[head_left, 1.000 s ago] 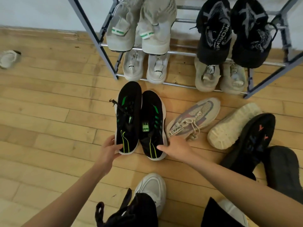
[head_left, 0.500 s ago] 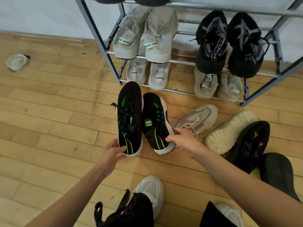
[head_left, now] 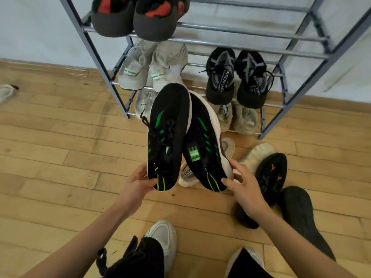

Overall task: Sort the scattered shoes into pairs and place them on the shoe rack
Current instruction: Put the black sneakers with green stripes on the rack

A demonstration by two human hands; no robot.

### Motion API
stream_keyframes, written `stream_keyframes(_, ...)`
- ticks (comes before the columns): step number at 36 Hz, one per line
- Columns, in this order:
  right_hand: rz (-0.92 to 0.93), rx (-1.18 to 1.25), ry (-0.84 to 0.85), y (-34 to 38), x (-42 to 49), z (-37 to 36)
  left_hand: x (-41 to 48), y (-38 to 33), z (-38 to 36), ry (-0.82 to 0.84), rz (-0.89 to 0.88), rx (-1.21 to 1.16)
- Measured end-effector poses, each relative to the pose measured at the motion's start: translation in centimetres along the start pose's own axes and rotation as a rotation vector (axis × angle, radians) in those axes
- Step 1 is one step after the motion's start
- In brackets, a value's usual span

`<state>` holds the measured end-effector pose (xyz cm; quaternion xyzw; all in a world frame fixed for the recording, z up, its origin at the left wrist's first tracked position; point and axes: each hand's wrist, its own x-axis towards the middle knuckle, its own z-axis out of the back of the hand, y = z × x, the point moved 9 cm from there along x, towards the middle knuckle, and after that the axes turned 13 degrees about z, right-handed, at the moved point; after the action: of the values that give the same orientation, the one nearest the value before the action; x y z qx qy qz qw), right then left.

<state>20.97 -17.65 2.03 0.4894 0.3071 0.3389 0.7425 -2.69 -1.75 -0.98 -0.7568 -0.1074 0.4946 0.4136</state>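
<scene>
Two black shoes with green marks hang in the air in front of the shoe rack (head_left: 94, 57). My left hand (head_left: 138, 183) grips the heel of the left black-green shoe (head_left: 167, 137). My right hand (head_left: 244, 187) grips the heel of the right black-green shoe (head_left: 204, 145). Their toes point at the rack. The rack holds a dark pair with red lining (head_left: 136, 17) on top, a grey-white pair (head_left: 152, 67) and a black patterned pair (head_left: 236, 77) below, and pale pairs on the bottom bar, partly hidden by the lifted shoes.
On the wooden floor lie a pale shoe with lettering (head_left: 187, 175), an upturned cream sole (head_left: 259, 155), a black shoe with red marks (head_left: 271, 177) and a dark shoe (head_left: 301, 219). One pale shoe (head_left: 6, 92) lies far left. My own feet (head_left: 162, 237) stand at the bottom.
Both hands took hold of the black-green shoes by the heels and lifted them off the floor toward the rack. The view tilted up, showing the top shelf.
</scene>
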Motion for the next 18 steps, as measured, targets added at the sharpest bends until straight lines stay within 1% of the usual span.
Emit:
stream_keyframes(6, 0.11, 0.098, -0.143, 2.5, -0.2, 2.9, -1.4, -4.8, -5.1, 0.084, -0.125, 0.029)
stream_keyframes(12, 0.148, 0.151, -0.256, 5.8, 1.4, 7.0, -2.1, -10.5, -9.1, 0.137, -0.189, 0.007)
stream_keyframes(18, 0.162, 0.138, -0.328, 9.6, 3.8, 10.9, -2.0, -16.1, -11.6, 0.136, -0.224, -0.039)
